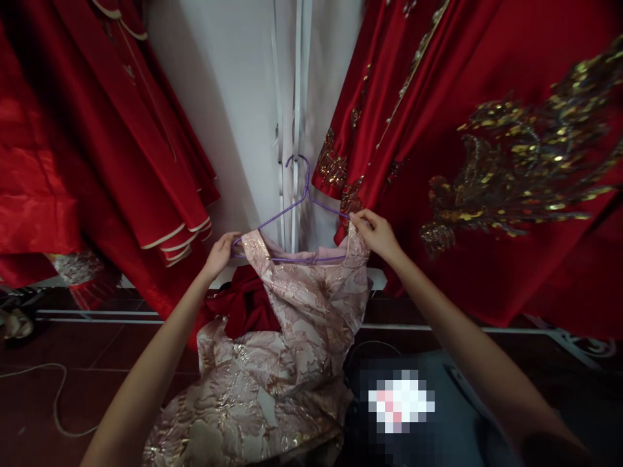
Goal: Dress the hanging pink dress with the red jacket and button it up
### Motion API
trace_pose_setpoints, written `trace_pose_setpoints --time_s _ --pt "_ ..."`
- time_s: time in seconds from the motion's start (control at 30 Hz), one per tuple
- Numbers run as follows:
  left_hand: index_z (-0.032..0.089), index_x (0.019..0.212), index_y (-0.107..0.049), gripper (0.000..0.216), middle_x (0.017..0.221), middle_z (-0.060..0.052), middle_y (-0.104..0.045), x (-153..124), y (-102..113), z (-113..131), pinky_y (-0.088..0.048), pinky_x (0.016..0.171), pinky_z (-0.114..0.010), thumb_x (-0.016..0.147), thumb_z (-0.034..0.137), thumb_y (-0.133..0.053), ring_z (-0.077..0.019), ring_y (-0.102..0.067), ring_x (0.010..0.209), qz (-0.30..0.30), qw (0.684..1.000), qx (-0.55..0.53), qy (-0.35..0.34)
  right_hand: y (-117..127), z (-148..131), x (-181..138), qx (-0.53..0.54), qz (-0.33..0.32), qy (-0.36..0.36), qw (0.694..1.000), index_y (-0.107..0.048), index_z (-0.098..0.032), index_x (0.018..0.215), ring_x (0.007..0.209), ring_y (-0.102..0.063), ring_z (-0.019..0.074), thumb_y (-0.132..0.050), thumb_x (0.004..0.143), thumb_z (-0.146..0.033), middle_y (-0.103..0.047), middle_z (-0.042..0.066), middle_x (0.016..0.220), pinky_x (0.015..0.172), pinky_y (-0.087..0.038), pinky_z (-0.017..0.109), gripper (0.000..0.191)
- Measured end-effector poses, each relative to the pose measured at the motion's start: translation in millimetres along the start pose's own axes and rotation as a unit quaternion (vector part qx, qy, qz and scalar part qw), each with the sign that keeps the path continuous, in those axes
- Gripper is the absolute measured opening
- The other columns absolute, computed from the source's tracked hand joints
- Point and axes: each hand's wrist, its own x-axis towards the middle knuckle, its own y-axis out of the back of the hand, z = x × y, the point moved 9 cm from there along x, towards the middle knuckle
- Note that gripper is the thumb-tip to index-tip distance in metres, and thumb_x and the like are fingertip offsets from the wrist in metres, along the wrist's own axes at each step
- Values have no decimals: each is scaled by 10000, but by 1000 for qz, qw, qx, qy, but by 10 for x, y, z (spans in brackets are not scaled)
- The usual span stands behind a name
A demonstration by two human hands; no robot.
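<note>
A pale pink dress (311,305) with a gold pattern hangs by its wide shoulder straps on a purple wire hanger (307,175). At the hanger's left end, my left hand (224,253) is closed round the wire just outside the strap. My right hand (374,232) pinches the right strap where it lies over the hanger's other end. The hook points up in front of a white surface. Below, the skirt spreads toward me in folds, and dark red cloth (248,301) shows behind the dress on the left.
Red garments (160,168) hang at the left, and red garments with gold sequins (511,175) at the right. Between them stands a white panel (219,97). Low white rails (121,316) cross above the dark tiled floor, where a thin cable (63,395) lies. A pixelated patch covers the lower right.
</note>
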Motion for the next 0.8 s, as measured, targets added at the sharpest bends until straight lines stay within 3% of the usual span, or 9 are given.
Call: trace_pose_setpoints --time_s 0.07,0.17,0.3,0.4,0.5,0.63,0.73,0.8 --pt "123 1057 -500 423 849 -80 -656 -172 98 -428 -499 664 -303 713 358 -574 -155 -620 704 -42 995 26 82 -15 -1 3 4 -3 -4 1000 -561 -208 700 580 -487 138 -462 801 -558 -564 -3 642 566 -386 252 377" --pt "156 1003 -528 535 754 -39 -652 -532 122 -912 -490 560 -275 511 256 -712 -160 -608 623 -180 968 58 167 -36 -3 7 7 -8 -9 1000 -557 -207 705 587 -485 138 -467 803 -548 -564 -1 653 571 -384 252 366" --pt "173 742 -614 309 688 -41 -653 -659 314 -903 -482 578 -271 600 444 -657 -169 -584 623 -185 972 37 137 -47 -13 21 8 -14 -5 1000 -552 -204 695 596 -497 142 -469 793 -565 -569 2 655 573 -389 251 383" --pt "159 746 -633 405 728 -44 -665 -437 455 -611 -474 619 -269 662 552 -585 -177 -580 671 -113 987 51 103 -46 -16 25 7 -13 0 1000 -549 -204 689 582 -494 138 -464 791 -576 -567 -3 644 564 -386 246 394" --pt "143 696 -623 450 656 -40 -639 -69 521 -43 -449 607 -262 729 574 -495 -180 -567 643 1 991 129 29 -41 -27 13 2 -12 0 1000 -551 -206 692 563 -483 136 -463 792 -576 -554 -7 620 543 -377 245 393" --pt "144 629 -585 413 573 -58 -588 230 119 954 -415 620 -262 836 450 -403 -189 -567 622 59 940 319 -106 42 -131 -33 2 -16 -1 1000 -545 -207 662 548 -490 135 -493 791 -554 -543 -12 580 535 -373 252 375" --pt "135 700 -591 349 652 -107 -617 158 -283 1502 -420 666 -295 864 370 -393 -229 -606 686 80 900 402 -150 107 -297 -83 29 -63 6 998 -535 -207 640 569 -523 139 -526 786 -534 -582 -4 601 554 -384 260 359" --pt "120 794 -589 320 698 -124 -627 9 -468 1726 -425 693 -312 882 346 -381 -242 -618 721 93 892 411 -163 147 -412 -119 45 -97 5 994 -528 -210 637 552 -525 136 -536 783 -530 -597 -1 601 537 -379 261 353"
